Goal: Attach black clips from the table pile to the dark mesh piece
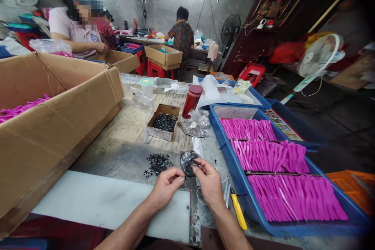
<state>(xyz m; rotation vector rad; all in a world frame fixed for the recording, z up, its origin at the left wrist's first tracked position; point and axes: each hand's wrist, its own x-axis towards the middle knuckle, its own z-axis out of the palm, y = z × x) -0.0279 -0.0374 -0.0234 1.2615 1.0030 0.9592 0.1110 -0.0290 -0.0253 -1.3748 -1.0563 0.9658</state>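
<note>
My left hand (166, 186) is curled with its fingertips pinched together, close to my right hand; what it pinches is too small to make out. My right hand (208, 179) grips a small clear plastic bag (188, 160) of little black parts, holding it just above the worktable (129, 125). A loose heap of small black parts (158, 163) lies on the table just left of the bag. A white board (111, 203) lies under my left wrist.
A blue tray (234, 172) with rows of pink plastic pieces lies at right, a yellow-handled tool (238, 211) beside it. A small carton of black parts (163, 122), a red cup (191, 100) and a large cardboard box (58, 117) stand around. Other people sit beyond.
</note>
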